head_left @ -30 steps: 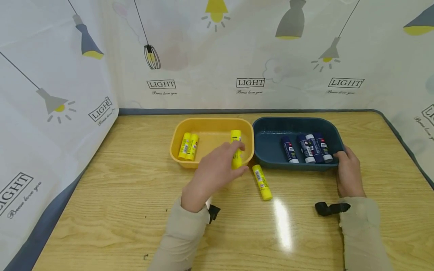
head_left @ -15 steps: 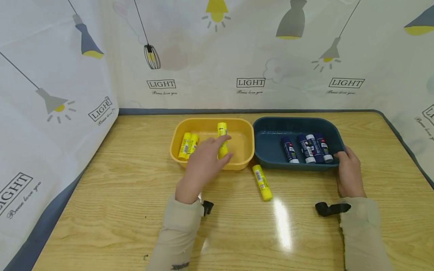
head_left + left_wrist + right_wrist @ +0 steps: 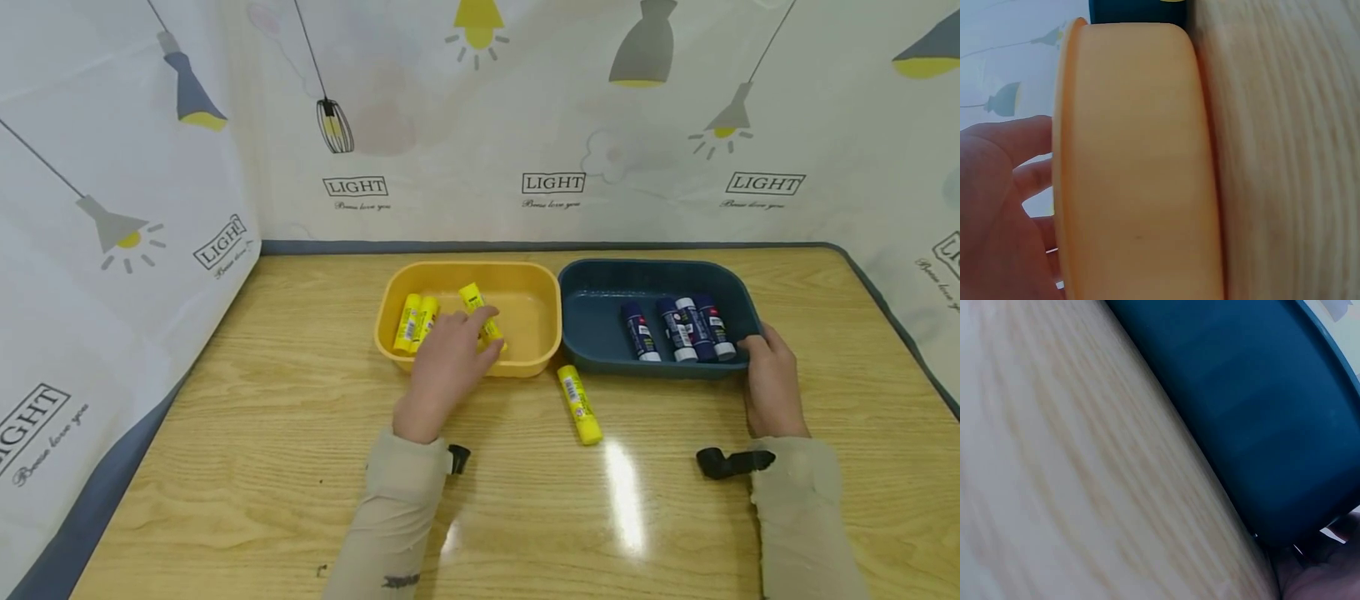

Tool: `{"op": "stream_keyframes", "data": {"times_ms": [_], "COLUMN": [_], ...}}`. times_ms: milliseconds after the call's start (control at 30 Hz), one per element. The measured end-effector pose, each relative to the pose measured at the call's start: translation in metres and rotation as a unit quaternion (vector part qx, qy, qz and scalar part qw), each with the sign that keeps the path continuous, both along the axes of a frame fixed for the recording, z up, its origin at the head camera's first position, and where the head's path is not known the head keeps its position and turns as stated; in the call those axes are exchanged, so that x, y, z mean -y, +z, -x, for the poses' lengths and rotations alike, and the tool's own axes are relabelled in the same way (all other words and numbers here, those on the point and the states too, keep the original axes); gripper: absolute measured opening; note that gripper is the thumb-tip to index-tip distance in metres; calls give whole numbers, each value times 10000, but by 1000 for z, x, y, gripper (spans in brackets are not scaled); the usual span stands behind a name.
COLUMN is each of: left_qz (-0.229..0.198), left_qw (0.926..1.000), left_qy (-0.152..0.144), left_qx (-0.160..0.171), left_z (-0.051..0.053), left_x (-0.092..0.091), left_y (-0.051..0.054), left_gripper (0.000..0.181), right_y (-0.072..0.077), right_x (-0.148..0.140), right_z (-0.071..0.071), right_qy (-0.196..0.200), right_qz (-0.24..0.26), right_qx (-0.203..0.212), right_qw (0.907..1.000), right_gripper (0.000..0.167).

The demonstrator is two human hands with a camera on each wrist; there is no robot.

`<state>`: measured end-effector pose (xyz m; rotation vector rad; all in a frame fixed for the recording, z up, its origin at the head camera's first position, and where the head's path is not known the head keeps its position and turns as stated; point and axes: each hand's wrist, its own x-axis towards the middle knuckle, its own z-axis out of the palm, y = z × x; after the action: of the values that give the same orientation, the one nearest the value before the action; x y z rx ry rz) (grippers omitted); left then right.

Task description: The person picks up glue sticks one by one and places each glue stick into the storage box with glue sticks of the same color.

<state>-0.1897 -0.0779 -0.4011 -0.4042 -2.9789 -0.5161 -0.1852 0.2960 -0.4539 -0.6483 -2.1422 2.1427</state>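
My left hand (image 3: pixel 450 358) reaches over the front rim of the yellow tray (image 3: pixel 534 329). Its index finger and thumb are spread apart over a yellow glue stick (image 3: pixel 472 297), which lies slanted in the tray and is partly covered by the fingers. Two more yellow glue sticks (image 3: pixel 408 323) lie side by side at the tray's left. In the left wrist view, the fingers of the left hand (image 3: pixel 997 206) pass behind the tray wall (image 3: pixel 1135 156). My right hand (image 3: pixel 776 379) grips the front right corner of the dark blue tray (image 3: pixel 600 304), thumb on the rim.
Several navy glue sticks (image 3: pixel 677 330) lie inside the blue tray. Another yellow glue stick (image 3: pixel 580 405) rests on the wooden table (image 3: pixel 262 433), in front of where the trays meet. A lamp-patterned cloth (image 3: pixel 450 125) stands behind the table.
My left hand carried the yellow glue stick leftward within the yellow tray; the stick has since tipped to a slant, and the fingers stand apart over it. The right hand has stayed still.
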Motion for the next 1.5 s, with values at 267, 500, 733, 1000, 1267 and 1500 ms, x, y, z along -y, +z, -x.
{"op": "stream_keyframes", "data": {"times_ms": [267,500,733,1000,1267,1500], "left_qz": [-56,473,783,1069,999,919], "left_qw": [9999,9987,9957,9924,9904,9905], "left_qy": [73,189,392,459,499,433], "left_qx": [-44,30,286,395,817,924], "left_z": [2,1,0,-1,-2,-3], "left_x": [1,0,-4,-6,-7,-6], "left_y": [-8,-12,-13,-14,-11,-10], "left_gripper": [31,41,54,57,54,51], "right_y": [0,0,-1,-1,-4,-4], "right_x": [1,1,0,0,-2,-2], "right_z": [0,0,0,0,2,1], "right_qy": [-4,-18,-27,-4,64,44], "right_qz": [-47,-28,-60,-122,-326,-272], "right_qx": [-29,-55,-74,-50,2,-18], "right_qw": [10000,10000,10000,9999,9994,9996], "right_gripper": [50,50,49,49,49,49]}}
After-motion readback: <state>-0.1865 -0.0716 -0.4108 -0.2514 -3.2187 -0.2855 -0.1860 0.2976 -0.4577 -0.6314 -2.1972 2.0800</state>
